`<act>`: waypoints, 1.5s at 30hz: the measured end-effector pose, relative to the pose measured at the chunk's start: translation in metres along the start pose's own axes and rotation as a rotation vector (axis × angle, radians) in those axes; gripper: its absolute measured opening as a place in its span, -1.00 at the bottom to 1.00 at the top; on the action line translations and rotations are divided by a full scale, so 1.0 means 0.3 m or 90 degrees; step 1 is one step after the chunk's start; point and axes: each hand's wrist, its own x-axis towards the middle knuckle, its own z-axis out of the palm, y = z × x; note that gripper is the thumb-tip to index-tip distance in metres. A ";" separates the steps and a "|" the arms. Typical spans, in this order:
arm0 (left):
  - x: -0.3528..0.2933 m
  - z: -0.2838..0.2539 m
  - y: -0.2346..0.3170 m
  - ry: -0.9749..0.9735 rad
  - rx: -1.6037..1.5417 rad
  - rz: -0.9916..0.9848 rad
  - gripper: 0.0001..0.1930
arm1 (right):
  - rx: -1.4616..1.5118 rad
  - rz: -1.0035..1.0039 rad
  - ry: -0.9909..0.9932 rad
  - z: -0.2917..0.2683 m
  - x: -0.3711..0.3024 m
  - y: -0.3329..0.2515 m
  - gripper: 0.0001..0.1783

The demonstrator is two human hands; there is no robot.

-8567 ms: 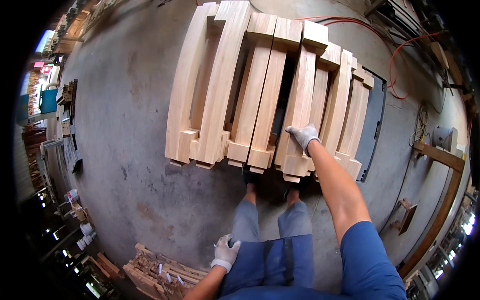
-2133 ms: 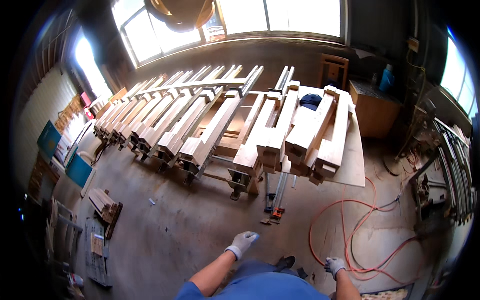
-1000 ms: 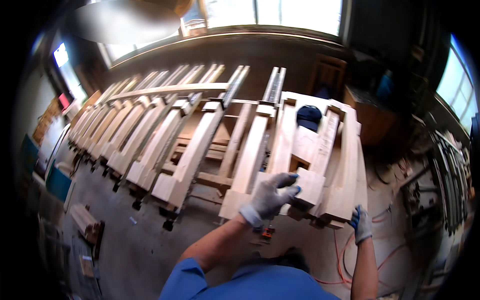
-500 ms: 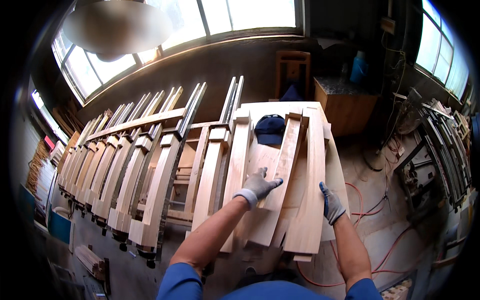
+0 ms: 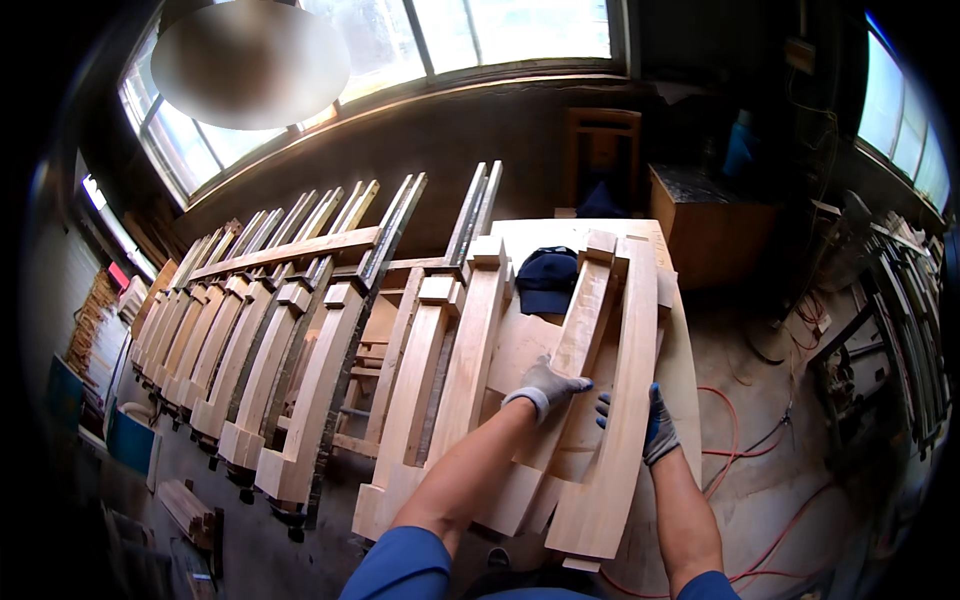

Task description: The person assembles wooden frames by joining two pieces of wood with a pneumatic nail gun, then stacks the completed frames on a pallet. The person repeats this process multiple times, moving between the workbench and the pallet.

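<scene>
Two pale wooden posts lie side by side on a light board [image 5: 678, 345] before me. My left hand [image 5: 545, 388], in a grey work glove, is at the left side of the middle post [image 5: 580, 330]; its thumb lies across the top and its fingers curl down beside it, partly hidden. My right hand [image 5: 656, 430], in a grey glove with blue fingertips, wraps the right-hand post [image 5: 625, 400] from its right side. Its fingertips show past the left edge, the palm side hidden by the wood. A dark blue cap [image 5: 547, 278] rests between the posts.
At left, a long row of similar posts [image 5: 320, 400] sits with metal bar clamps [image 5: 392, 225]. A cabinet [image 5: 705, 220] with a blue flask [image 5: 739, 145] stands behind. Red hoses [image 5: 735, 420] trail over the floor at right, near stacked metal bars [image 5: 905, 320].
My right hand has gone from the right-hand post's edge to a hold around it, and that post's near end has shifted left. My left hand has moved right onto the middle post.
</scene>
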 end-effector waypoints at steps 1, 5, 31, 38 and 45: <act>0.003 0.011 -0.007 -0.002 -0.009 0.016 0.09 | 0.015 -0.001 -0.004 -0.005 0.012 -0.004 0.20; -0.086 -0.035 0.111 0.001 0.054 -0.019 0.18 | -0.080 -0.049 0.025 0.083 -0.037 -0.049 -0.15; 0.012 -0.048 0.066 -0.089 -0.013 0.021 0.28 | -0.925 -0.137 0.965 -0.849 -1.516 0.639 -0.07; 0.224 0.036 -0.106 -0.187 -0.228 -0.017 -0.20 | -0.377 0.003 1.043 -0.478 -1.608 1.304 -0.23; -0.014 -0.102 0.113 -0.165 -0.335 0.094 -0.48 | -0.192 0.164 1.010 -0.053 -1.658 1.745 -0.37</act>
